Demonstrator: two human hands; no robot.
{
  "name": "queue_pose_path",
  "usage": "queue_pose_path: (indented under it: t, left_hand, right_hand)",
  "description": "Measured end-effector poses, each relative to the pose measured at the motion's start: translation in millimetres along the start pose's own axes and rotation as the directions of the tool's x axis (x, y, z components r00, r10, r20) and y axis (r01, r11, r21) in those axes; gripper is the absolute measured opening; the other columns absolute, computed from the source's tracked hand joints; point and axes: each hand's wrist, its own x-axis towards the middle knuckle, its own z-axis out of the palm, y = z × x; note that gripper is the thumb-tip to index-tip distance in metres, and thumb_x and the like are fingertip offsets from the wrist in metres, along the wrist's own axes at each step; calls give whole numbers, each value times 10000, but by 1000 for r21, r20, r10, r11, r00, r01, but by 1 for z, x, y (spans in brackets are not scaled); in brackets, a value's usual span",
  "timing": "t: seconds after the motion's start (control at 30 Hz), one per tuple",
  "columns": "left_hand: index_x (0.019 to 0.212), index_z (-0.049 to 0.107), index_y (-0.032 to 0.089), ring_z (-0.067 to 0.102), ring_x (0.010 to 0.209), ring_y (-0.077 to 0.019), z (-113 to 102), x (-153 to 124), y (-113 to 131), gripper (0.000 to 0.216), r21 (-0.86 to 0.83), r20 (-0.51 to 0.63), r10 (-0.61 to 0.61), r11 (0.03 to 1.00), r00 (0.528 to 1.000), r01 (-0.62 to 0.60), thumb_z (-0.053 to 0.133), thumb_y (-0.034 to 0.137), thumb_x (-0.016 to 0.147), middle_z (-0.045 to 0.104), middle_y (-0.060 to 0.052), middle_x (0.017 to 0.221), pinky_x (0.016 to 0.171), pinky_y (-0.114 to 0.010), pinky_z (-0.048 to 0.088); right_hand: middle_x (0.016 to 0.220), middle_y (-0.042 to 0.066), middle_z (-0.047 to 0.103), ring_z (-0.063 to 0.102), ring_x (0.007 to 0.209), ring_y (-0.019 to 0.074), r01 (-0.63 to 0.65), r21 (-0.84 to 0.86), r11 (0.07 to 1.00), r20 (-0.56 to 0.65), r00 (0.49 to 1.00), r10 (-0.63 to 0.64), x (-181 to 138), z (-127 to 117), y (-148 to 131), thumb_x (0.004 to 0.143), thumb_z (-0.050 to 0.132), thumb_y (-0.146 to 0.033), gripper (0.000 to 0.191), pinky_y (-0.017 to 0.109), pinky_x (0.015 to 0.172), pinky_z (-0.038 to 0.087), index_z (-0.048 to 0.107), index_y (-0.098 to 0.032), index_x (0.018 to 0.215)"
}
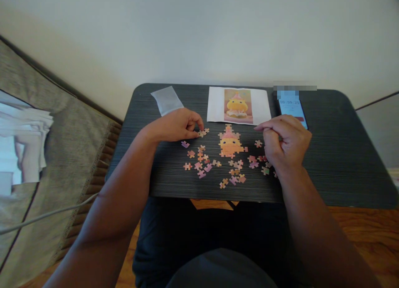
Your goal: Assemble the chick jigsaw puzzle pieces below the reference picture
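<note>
Behind the dark table a pale wall is seen, and to the left some papers and a cable are lying. On the middle of the table a partly joined puzzle of a yellow figure is laid, with loose pieces scattered to both sides and in front. A few joined pieces are touched by the thumb and forefinger of the left hand; whether they are firmly pinched cannot be told. The right hand is held with the forefinger stretched out and the other fingers curled; no piece can be seen in it, though its underside is hidden. Pieces beside the right wrist are partly covered, so they could be overlooked or swept aside if the arm were dragged. The joined part might be pulled apart by a brushing sleeve-less forearm, its jutting side piece seeming most exposed. Pieces nearest the front edge could be knocked into the lap. Space at the back is taken up by a clear bag, a printed sheet set close above the puzzle, and a phone partly blocked by the right hand
</note>
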Motion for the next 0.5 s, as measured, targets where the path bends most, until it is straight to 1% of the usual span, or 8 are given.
queue_pose_path:
  t: [0.13, 0.23, 0.37, 0.5]
  left_hand:
    - [1090, 862, 157, 579, 559, -120, 0, 1, -1, 174, 21, -5, -24, 999, 1000, 24, 792, 207, 939, 650, 60, 606, 616, -302, 381]
    - [1059, 857, 158, 591, 565, -125, 0, 1, -1, 148, 26, -9, -38, 999, 999, 38, 797, 202, 931, 668, 53, 612, 610, -304, 376]
    - [1053, 853, 159, 576, 552, -124, -1, 1, -3, 148, 18, -5, -41, 999, 999, 41, 790, 227, 938, 642, 60, 595, 603, -310, 367]
    - [1021, 849, 172, 570, 553, -129, -3, 0, -6, 140, -1, 9, -55, 998, 998, 55, 802, 256, 919, 629, 62, 588, 611, -317, 383]
  right_hand:
    - [838, 21, 795, 730, 808, 264, 6, 3, 1000, -15, 1000, -6, 0, 1, 0, 998, 630, -193, 281, 489, 865, 513, 866, -283, 873]
    - [828, 23, 794, 733, 794, 264, 8, -1, 1000, -17, 1000, -8, 0, 1, 2, 990, 632, -190, 282, 497, 857, 515, 864, -295, 869]
    - [829, 33, 802, 743, 792, 273, 12, -14, 1000, 7, 1000, -12, 1, 0, 4, 994, 631, -185, 293, 506, 837, 521, 862, -322, 879]
    - [816, 26, 789, 734, 782, 254, 35, -8, 999, -18, 999, -36, 2, 0, 2, 986, 629, -190, 281, 491, 847, 516, 860, -294, 867]
